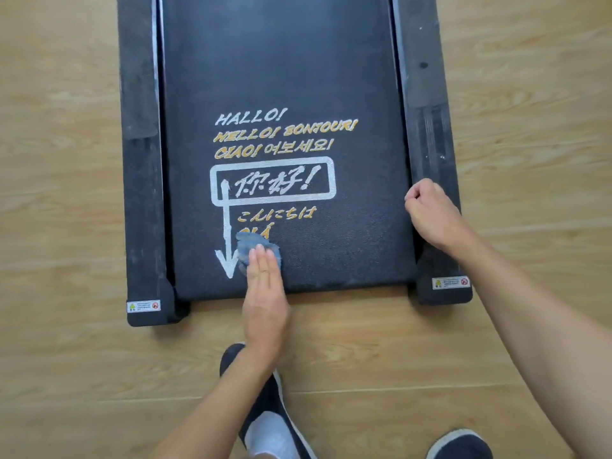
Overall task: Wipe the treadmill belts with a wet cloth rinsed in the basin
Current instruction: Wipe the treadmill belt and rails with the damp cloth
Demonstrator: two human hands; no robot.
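One belt (331, 77) is showing, and the wipe looks underway on it. Left hand (265, 303) is lying flat, fingers straight and together, pressing the blue-grey cloth (251, 243) onto the belt just right of the head of the white arrow (227, 223). The cloth is bunching into a small wad under the fingertips and covering part of the lowest yellow print (256, 227) beside the arrow. Right hand (430, 217) is sitting well to the right of the arrow, fingers curling into a fist, holding nothing I can see, propping on the right side rail (427, 127) at the belt edge.

Progress: no wet/dry boundary is showing, so I can't tell which strips are done. I'm reading it as mid-job. The cloth is working the near end by the arrow, and the long run of belt beyond the arrow's tail is looking uniformly dark, no streaks either way.

Basin isn't appearing anywhere in frame, so I'm expecting a re-rinse to take a trip away. The task is saying belts, plural. Any second one is sitting out of view, so I'm counting it as remaining.
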